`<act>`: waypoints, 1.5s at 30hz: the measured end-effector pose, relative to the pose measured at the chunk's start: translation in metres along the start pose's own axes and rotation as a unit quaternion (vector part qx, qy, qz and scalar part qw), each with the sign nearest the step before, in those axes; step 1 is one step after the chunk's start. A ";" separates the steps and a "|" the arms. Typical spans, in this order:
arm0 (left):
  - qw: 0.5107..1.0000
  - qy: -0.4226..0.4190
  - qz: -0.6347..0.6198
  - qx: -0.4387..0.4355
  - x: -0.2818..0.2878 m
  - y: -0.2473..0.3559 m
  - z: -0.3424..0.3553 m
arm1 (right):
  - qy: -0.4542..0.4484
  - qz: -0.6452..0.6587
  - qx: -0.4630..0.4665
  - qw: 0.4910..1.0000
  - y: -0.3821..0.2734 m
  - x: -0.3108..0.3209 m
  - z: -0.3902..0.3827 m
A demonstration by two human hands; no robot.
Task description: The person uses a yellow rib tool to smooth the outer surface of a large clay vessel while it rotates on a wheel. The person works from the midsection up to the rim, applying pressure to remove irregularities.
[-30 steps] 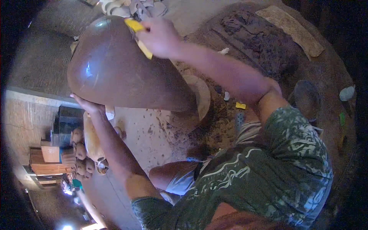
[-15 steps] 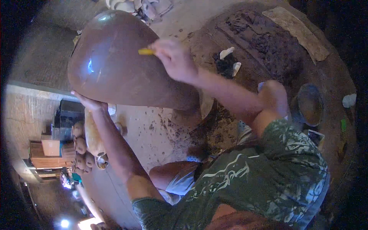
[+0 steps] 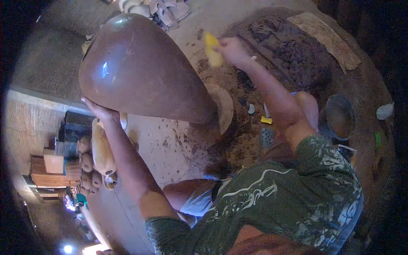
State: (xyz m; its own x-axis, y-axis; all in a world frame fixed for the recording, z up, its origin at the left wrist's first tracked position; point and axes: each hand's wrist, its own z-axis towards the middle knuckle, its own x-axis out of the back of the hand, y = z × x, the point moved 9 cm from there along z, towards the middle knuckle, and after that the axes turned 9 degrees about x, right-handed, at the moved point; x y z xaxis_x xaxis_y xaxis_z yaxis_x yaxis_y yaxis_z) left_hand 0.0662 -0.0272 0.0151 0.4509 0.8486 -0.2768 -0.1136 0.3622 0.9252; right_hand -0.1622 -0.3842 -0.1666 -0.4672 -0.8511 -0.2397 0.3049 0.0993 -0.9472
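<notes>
A large brown clay pot point(image 3: 140, 72) with a smooth, shiny surface leans across the upper left, its narrow end at a ring-shaped support point(image 3: 224, 108). My left hand point(image 3: 101, 111) lies against its lower left side with the fingers stretched along the wall; part of the hand is hidden by the pot. Off the pot's right side, my right hand point(image 3: 233, 52) is closed round one end of a flat yellow scraper point(image 3: 212, 50), blurred by motion. A gap separates the scraper from the clay.
Dark clay point(image 3: 293, 55) is heaped at the upper right beside a board point(image 3: 325, 36). A grey basin point(image 3: 340, 117) stands right of my knee. On the ground lie a small yellow piece point(image 3: 266, 120) and a white shard point(image 3: 251, 109). Several round pots point(image 3: 87, 163) sit at left.
My right hand has moved from the pot's surface up and to the right, carrying the yellow scraper away from the clay. My left hand stays against the pot.
</notes>
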 end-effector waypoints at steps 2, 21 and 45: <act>1.000 0.004 0.012 -0.009 0.002 0.012 0.003 | 0.031 -0.497 -0.045 0.866 0.019 0.011 0.008; 0.999 -0.029 0.022 -0.014 0.011 0.006 0.016 | 0.089 -0.243 0.447 0.856 -0.065 -0.112 -0.013; 1.000 0.008 0.003 -0.001 0.007 0.000 0.009 | -0.026 -0.377 0.552 0.743 -0.049 -0.151 -0.095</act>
State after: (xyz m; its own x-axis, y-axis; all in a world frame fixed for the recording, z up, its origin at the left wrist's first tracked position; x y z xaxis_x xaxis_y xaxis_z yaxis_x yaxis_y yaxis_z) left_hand 0.0770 -0.0246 0.0155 0.4355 0.8568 -0.2760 -0.1183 0.3585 0.9260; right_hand -0.1859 -0.2115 -0.1043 -0.8272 -0.4711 0.3063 0.4807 -0.8756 -0.0483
